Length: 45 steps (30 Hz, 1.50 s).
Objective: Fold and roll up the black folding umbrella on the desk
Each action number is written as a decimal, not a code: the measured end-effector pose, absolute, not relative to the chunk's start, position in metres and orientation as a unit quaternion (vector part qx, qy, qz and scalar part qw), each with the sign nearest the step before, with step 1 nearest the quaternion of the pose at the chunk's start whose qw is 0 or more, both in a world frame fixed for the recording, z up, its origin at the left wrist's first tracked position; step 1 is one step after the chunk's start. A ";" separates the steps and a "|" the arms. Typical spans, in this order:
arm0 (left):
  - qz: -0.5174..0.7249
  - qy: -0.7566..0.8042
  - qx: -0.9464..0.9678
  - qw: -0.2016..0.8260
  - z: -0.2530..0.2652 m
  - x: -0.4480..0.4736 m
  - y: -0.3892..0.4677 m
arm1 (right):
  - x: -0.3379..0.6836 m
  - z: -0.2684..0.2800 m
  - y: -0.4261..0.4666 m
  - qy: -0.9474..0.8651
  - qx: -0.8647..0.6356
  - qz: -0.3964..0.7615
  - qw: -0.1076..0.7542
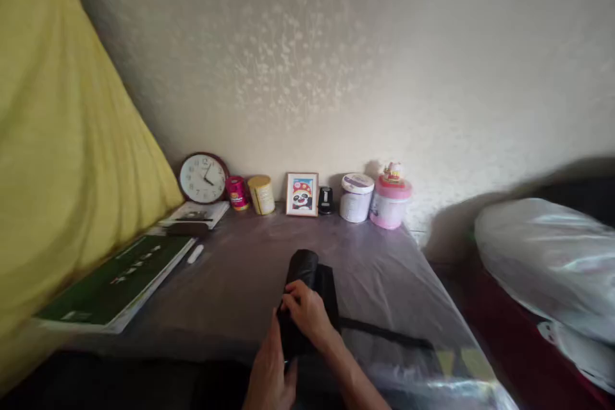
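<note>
A black item that looks rolled or folded (pixel 303 264) lies at the front middle of the table, and its exact kind I cannot make out. My right hand (pixel 307 311) reaches across its top, fingers curled and pinching near its left edge. Along the lower left side, my left hand (pixel 273 365) holds it between thumb and fingers, partly hidden at the bottom of the view. A long dark strap (pixel 384 330) stretches over the table to the right of the black item.
A plastic-covered table (pixel 230 295) fills the middle. Left are a green book (pixel 120 275), a small white object (pixel 195 254) and a yellow curtain (pixel 72 128). Along the wall stand a clock (pixel 204 178), a picture frame (pixel 302 195) and several tubs, including a pink-lidded one (pixel 388 208).
</note>
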<state>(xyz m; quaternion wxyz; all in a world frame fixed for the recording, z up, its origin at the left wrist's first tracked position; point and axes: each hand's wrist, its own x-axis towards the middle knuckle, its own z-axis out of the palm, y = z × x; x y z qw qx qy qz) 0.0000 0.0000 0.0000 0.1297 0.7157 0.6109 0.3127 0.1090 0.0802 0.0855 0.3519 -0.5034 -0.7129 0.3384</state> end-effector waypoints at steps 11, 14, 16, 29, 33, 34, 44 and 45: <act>0.319 0.603 0.721 0.119 0.011 0.000 -0.003 | 0.105 0.077 0.066 -0.723 -0.502 0.294 0.372; 0.330 0.590 0.731 0.097 0.006 -0.002 -0.002 | 0.113 0.079 0.058 -0.740 -0.464 0.276 0.400; 0.333 0.583 0.737 0.086 0.002 -0.003 -0.002 | 0.119 0.080 0.055 -0.760 -0.437 0.238 0.418; 0.297 0.601 0.739 0.059 -0.007 -0.004 -0.001 | 0.125 0.056 0.126 -0.853 -0.381 0.129 0.331; 0.284 0.613 0.731 0.096 -0.006 -0.006 -0.001 | 0.124 0.051 0.152 -0.849 -0.399 0.114 0.327; 0.280 0.615 0.730 0.108 -0.005 -0.006 -0.001 | 0.124 0.051 0.157 -0.847 -0.405 0.112 0.325; 0.247 0.633 0.715 0.166 0.016 -0.003 -0.002 | 0.137 0.048 0.184 -0.755 -0.526 0.160 0.357; 0.252 0.634 0.713 0.163 0.015 -0.003 -0.002 | 0.144 0.048 0.184 -0.742 -0.540 0.164 0.361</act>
